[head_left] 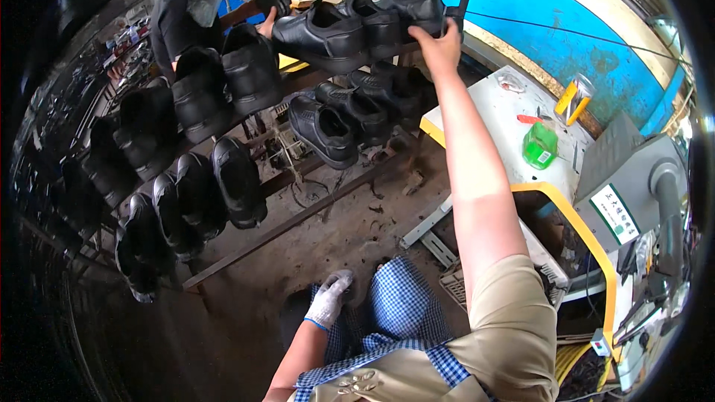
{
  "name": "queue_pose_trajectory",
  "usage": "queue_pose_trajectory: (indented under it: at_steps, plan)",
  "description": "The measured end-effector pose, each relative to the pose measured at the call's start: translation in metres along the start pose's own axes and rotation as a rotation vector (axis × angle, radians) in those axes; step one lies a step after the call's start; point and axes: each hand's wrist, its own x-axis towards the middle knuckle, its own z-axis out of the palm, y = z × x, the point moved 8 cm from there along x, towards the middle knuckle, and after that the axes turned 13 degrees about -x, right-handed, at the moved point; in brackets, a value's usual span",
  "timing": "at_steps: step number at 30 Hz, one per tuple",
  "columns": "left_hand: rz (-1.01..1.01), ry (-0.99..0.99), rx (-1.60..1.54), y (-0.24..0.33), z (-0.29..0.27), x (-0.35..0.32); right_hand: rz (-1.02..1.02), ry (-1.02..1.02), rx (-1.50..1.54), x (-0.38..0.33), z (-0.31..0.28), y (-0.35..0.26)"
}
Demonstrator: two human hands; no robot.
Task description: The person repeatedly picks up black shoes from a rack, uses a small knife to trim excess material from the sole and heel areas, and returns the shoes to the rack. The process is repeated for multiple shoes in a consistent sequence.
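My right hand (438, 50) is bare and stretched far forward to the upper rack. Its thumb and fingers close round the heel end of a black shoe (418, 9), the last in its row on the right. Left of that stand more black shoes, one (322, 36) turned sideways. Low in front of my body, my left hand (331, 299) wears a white knitted glove. Its fingers curl together beside my blue checked apron (406, 301); what lies in them, if anything, is hidden.
A metal rack (298, 217) carries black shoes on two levels. At right stand a white table (488, 104) with a green container (539, 146), a yellow canister (573, 99) and a grey machine (622, 171). Another person's hand (267, 24) reaches among shoes behind the rack.
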Motion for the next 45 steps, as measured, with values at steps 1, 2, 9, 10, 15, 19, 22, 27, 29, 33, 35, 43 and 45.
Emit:
queue_pose_trajectory:
  at_steps: [1, 2, 9, 10, 15, 19, 22, 27, 29, 33, 35, 43, 45]
  plan:
    - [0.012, -0.001, -0.001, -0.002, -0.005, -0.004, -0.056, 0.03, 0.013, -0.008, -0.017, -0.027]
    - [0.032, 0.006, 0.041, -0.004, -0.009, -0.002, -0.14, 0.098, -0.023, -0.009, -0.039, -0.042]
    - [0.109, -0.079, 0.059, 0.009, 0.006, -0.032, -0.316, 0.096, 0.378, -0.105, -0.19, -0.109]
    - [0.164, -0.11, 0.033, 0.019, 0.013, -0.038, -0.313, 0.068, 0.328, -0.13, -0.209, -0.111]
    - [0.818, -0.202, 0.354, 0.119, 0.122, -0.14, -0.366, -0.472, 0.133, -0.267, -0.248, -0.151]
    - [0.905, -0.261, 0.866, 0.15, 0.164, -0.18, -0.333, -1.005, 0.349, -0.359, -0.199, -0.144]
    - [0.384, -0.305, 0.427, 0.123, 0.151, -0.178, -0.211, -1.203, 0.477, -0.4, -0.187, -0.148]
    - [0.592, -0.279, 0.561, 0.115, 0.155, -0.21, -0.338, -1.115, 0.428, -0.378, -0.212, -0.175]
    - [0.663, -0.274, 0.794, 0.113, 0.165, -0.217, -0.49, -1.045, 0.326, -0.371, -0.224, -0.188]
    - [1.006, -0.287, 0.951, 0.115, 0.169, -0.222, -0.948, -0.842, 0.0, -0.378, -0.244, -0.217]
    - [1.078, -0.245, 1.081, 0.117, 0.178, -0.227, -1.07, -0.706, -0.112, -0.385, -0.245, -0.221]
    - [1.052, -0.287, 0.821, 0.118, 0.178, -0.23, -0.465, -0.971, 0.454, -0.379, -0.209, -0.184]
    - [0.766, -0.254, 0.576, 0.112, 0.165, -0.216, -0.419, -1.017, 0.479, -0.381, -0.203, -0.179]
